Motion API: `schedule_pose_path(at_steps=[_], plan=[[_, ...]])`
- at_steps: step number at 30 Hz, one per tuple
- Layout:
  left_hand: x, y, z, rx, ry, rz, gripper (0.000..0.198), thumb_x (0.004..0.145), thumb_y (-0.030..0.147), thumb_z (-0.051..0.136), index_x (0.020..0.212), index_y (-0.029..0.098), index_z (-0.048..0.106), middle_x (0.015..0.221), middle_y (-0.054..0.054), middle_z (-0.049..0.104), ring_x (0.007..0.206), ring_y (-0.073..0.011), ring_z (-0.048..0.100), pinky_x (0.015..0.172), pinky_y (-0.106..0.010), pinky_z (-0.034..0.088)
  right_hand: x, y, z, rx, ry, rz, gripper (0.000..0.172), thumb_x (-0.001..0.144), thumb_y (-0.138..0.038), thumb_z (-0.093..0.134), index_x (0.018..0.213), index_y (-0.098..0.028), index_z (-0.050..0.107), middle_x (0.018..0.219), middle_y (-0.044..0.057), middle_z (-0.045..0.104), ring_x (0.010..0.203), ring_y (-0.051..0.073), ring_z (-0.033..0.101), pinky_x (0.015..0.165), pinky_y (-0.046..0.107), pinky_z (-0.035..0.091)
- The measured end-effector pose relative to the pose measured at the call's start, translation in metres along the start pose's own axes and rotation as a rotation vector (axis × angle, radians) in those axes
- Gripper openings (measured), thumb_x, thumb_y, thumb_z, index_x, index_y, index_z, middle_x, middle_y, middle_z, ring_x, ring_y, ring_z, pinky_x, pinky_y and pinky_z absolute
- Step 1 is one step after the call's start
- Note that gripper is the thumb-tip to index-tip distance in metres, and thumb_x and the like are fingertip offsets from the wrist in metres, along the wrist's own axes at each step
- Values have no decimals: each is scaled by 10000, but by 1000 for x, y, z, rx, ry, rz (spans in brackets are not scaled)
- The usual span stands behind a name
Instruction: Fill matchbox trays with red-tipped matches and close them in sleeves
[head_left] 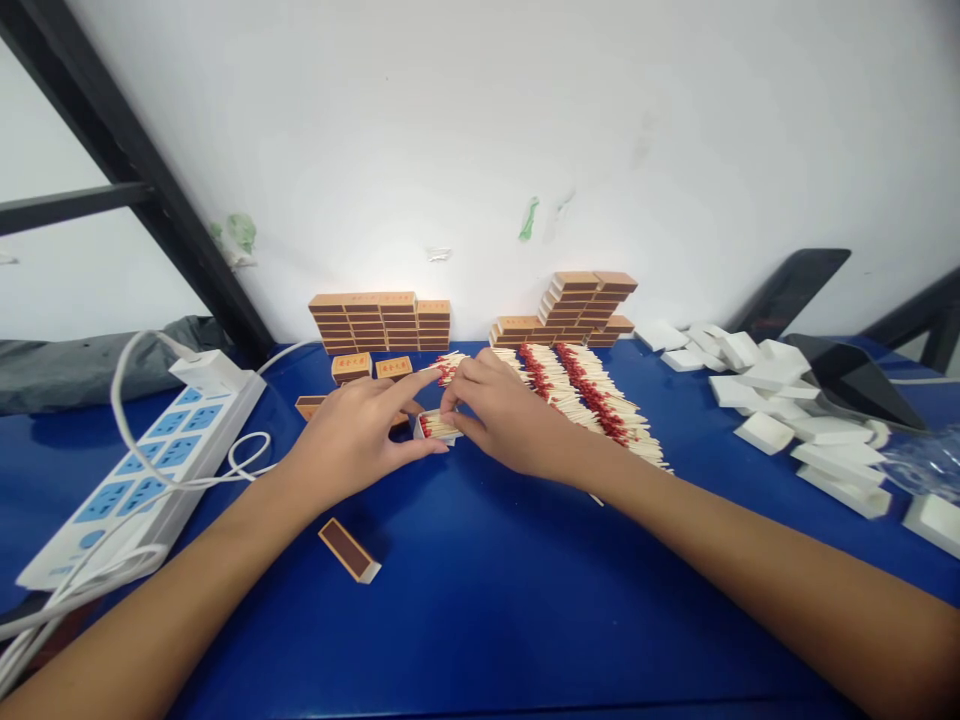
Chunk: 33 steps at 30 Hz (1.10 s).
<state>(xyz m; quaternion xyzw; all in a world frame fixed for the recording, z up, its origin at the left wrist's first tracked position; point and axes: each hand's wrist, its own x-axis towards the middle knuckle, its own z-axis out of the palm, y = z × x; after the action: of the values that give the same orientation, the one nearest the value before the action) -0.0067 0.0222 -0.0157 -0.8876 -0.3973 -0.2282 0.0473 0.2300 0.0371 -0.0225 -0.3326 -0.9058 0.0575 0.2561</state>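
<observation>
Forearms [697, 510] up close, then a white matchbox tray [418, 430] on the blue table [487, 610], lying roughly left-right, red match heads [429, 427] pointing left. Left hand's [360, 425] thumb and index straddle it, right hand's [504, 402] fingertips bunch at its right end; can't tell if either's gripping, tbh.

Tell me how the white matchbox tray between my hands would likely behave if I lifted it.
The white matchbox tray is probably light, since its visible load is thin matchsticks. Its slim, card-like walls may flex if squeezed. The top is open and the matchsticks show uncovered, so they could spill if it tips.
</observation>
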Motion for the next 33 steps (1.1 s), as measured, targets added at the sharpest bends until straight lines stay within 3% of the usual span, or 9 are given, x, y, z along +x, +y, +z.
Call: schedule_pose_path(at_steps=[7,12,18,21,27,33], plan=[[0,2,-3,-27,-32,-40,809,858,516,887,1551,259,560,1023,4,857,975,-276,794,814,-369,581,4,28,5,-18,107,92,141,1045,-177,607,1015,-195,744,1057,102,684,1061,275,544,986,440,438],[1,4,-4,-37,-47,-65,832,864,519,879,1584,283,533,1010,8,856,996,-273,796,831,-367,595,0,47,11,-114,13,150,226,1052,-224,605,1186,-214,786,1163,126,683,1156,316,514,1019,493,442],[1,4,-4,-47,-51,-68,828,857,500,892,1573,278,543,1019,5,857,1004,-277,795,847,-378,591,1,48,16,-128,-5,162,267,1048,-223,610,1254,-215,779,1190,127,679,1178,318,508,1033,493,449],[1,4,-4,-47,-53,-66,825,860,505,888,1574,277,543,1018,6,856,996,-273,795,838,-373,589,2,48,17,-142,-6,166,230,1048,-228,611,1211,-208,772,1190,132,678,1178,320,505,1037,496,449],[1,4,-5,-29,-45,-67,822,854,500,895,1569,289,547,1030,16,855,1024,-282,787,838,-369,580,3,47,16,-182,0,196,138,1041,-255,645,944,-199,726,1064,117,670,1118,311,520,1010,477,448],[1,4,-6,-21,-49,-66,822,865,512,882,1580,299,538,1037,8,854,1023,-286,789,839,-371,581,3,44,9,-177,-20,192,163,1061,-248,602,938,-191,693,1046,122,659,1085,309,513,990,476,441]])
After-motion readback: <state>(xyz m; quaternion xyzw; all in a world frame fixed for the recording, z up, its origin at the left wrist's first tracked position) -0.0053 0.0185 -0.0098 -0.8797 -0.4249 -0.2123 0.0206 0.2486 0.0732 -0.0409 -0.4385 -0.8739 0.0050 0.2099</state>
